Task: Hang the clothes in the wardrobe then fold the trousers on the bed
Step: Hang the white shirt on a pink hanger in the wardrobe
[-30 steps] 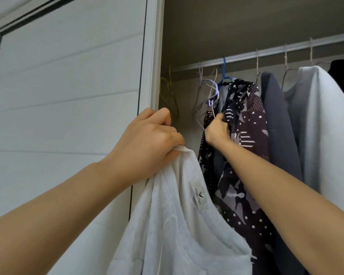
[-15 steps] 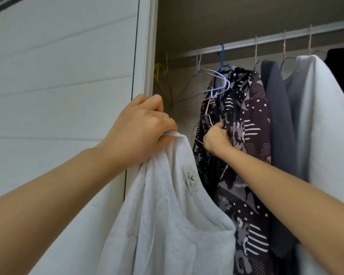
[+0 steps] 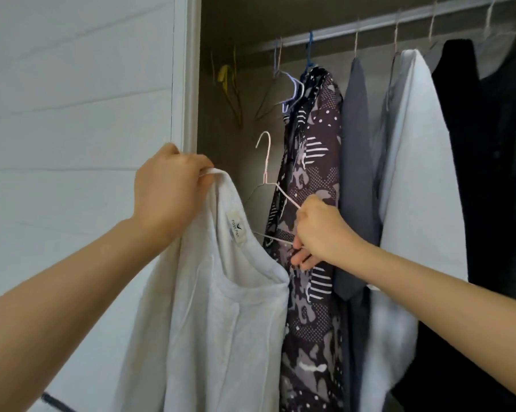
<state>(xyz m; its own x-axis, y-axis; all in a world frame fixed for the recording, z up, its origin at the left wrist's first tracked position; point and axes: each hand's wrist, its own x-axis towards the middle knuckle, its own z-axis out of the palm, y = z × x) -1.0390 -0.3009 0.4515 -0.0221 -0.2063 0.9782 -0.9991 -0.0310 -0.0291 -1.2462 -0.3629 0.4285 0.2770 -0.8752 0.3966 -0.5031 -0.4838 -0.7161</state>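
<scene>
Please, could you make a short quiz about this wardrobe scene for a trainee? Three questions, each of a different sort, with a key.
1. True or false: the white top already hangs on the rail.
2. Fill in: the right hand holds a wire ____, off the rail.
3. Which hand grips the white top at its neck? A. left hand B. right hand C. both

Key: 1 false; 2 hanger; 3 A.

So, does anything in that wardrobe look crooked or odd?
Only the empty hangers at the left end of the rail: they hang bunched and tilted. The yellow hanger is skewed too. Nothing looks torn or spilled.
</scene>
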